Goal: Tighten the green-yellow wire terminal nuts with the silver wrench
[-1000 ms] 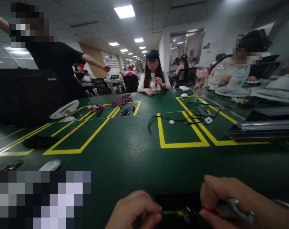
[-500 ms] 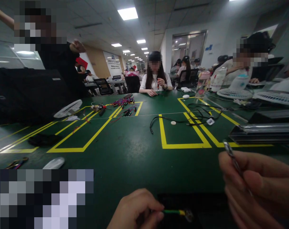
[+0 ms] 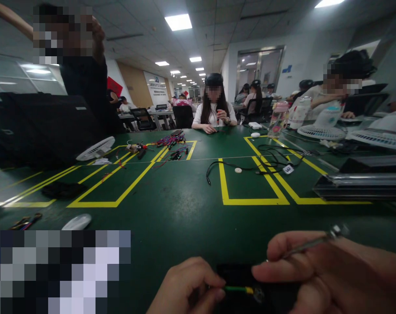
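At the bottom middle, my left hand (image 3: pixel 191 283) pinches a green wire (image 3: pixel 233 288) between thumb and fingertips. The wire has a yellow sleeve (image 3: pixel 249 290) and a small round metal end (image 3: pixel 258 294), close above a black, flat surface (image 3: pixel 232 271). My right hand (image 3: pixel 318 274) is to its right, its fingers closed around a slim metal tool (image 3: pixel 310 247). The tool slants, its shiny thicker end up and right; its exact kind is unclear. Its lower tip is near my index finger and does not touch the wire.
A white mouse (image 3: pixel 76 222) lies at left, beside some bundled wires (image 3: pixel 27 221). Black cables (image 3: pixel 259 163), a white disc (image 3: pixel 238 170) and yellow tape lines (image 3: pixel 255 202) are ahead on the green table. Clear-topped strips (image 3: pixel 364 179) lie at right. A person (image 3: pixel 214 109) sits opposite.
My right hand has moved left, nearer the wire, and the metal tool has swung so that its shiny end points right. My left hand keeps its pinch on the wire.
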A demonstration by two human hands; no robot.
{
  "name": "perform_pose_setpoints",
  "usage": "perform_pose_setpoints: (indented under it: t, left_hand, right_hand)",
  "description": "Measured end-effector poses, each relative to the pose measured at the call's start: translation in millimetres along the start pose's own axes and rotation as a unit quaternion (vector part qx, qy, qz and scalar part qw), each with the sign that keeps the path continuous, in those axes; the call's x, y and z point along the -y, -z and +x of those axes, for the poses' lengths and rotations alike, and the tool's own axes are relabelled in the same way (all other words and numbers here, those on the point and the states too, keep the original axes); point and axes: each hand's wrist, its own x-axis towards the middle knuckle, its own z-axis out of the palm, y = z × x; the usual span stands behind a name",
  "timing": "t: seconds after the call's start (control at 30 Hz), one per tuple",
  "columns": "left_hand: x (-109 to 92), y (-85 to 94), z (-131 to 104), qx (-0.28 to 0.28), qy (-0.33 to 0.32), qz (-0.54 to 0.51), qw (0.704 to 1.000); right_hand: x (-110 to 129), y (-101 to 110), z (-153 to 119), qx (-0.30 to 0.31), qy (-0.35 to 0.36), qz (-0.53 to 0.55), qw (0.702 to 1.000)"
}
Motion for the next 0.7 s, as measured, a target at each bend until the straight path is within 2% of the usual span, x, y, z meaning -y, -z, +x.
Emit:
perform_pose_setpoints:
  t: [0.1,0.13,0.2,0.27,0.33,0.43,0.53,0.6,0.7]
  left_hand:
    - [0.3,-0.8,-0.4,-0.004,0.002,-0.009,1.000]
    - [0.6,-1.2,-0.8,-0.005,0.007,-0.011,1.000]
    - [0.9,-1.7,-1.7,-0.003,0.015,-0.013,1.000]
    - [0.9,-1.8,-2.6,0.002,0.022,-0.011,1.000]
    - [0.6,-1.6,-3.1,0.007,0.027,-0.011,1.000]
    - [-0.3,-1.3,-3.6,0.012,0.030,-0.014,0.999]
    - [-1.5,-1.1,-3.4,0.004,0.022,-0.016,1.000]
    - [-2.0,-1.2,-2.9,-0.003,0.018,-0.014,1.000]
    - [-1.4,-2.0,-1.9,-0.008,0.013,-0.015,1.000]
  right_hand:
    - [-4.6,-3.9,2.7,-0.020,-0.044,0.080,0.996]
    - [-5.7,-6.6,4.5,-0.049,-0.047,0.058,0.996]
    - [-5.5,-13.1,8.1,-0.115,-0.034,-0.048,0.992]
    - [-2.1,-19.9,10.4,-0.160,-0.009,-0.176,0.971]
    - [2.5,-25.3,11.3,-0.176,-0.006,-0.270,0.946]
    - [6.2,-28.3,12.2,-0.170,-0.015,-0.327,0.930]
    - [3.5,-24.7,14.7,-0.169,0.006,-0.309,0.936]
    - [1.0,-20.0,16.7,-0.165,0.010,-0.239,0.957]
    - [2.2,-13.4,16.5,-0.124,-0.019,-0.120,0.985]
